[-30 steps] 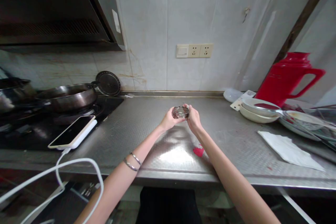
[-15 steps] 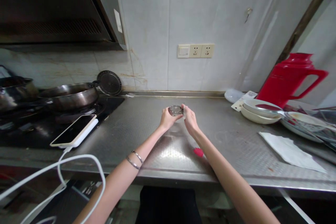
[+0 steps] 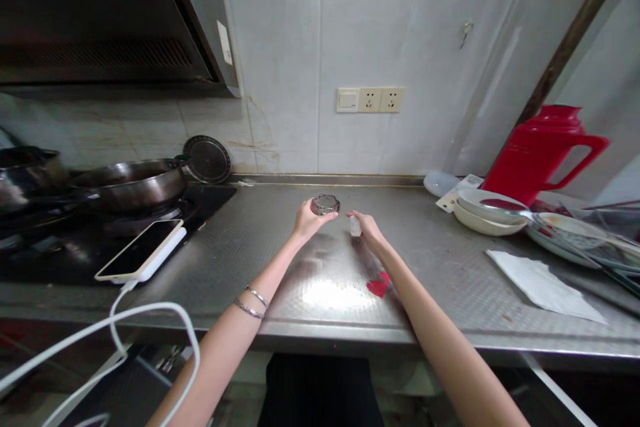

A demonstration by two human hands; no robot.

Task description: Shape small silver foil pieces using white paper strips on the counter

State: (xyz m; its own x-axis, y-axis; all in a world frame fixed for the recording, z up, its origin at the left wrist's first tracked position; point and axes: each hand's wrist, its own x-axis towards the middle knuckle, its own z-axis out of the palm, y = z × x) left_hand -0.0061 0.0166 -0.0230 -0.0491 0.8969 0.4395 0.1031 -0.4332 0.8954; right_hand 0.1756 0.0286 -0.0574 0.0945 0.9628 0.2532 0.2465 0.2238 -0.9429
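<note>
My left hand (image 3: 309,221) grips a small round glass dish (image 3: 326,205) with a faceted rim, thumb on the near side and fingers around its left. It is held over the steel counter (image 3: 280,267). To the right, apart from the dish, my right hand (image 3: 369,230) is closed on a small whitish piece (image 3: 355,227); its exact kind is too small to make out. A red scrap (image 3: 379,284) lies on the counter beside my right forearm.
At left, a phone (image 3: 143,250) with a white cable lies at the edge of the stove, near a steel pan (image 3: 133,183). Stacked bowls (image 3: 493,213), plates, a paper napkin (image 3: 543,285) and a red thermos jug (image 3: 543,153) stand at right.
My hands have moved apart. The right hand with the whitish piece has left the dish and shifted right and down; the left hand has moved slightly left with the dish.
</note>
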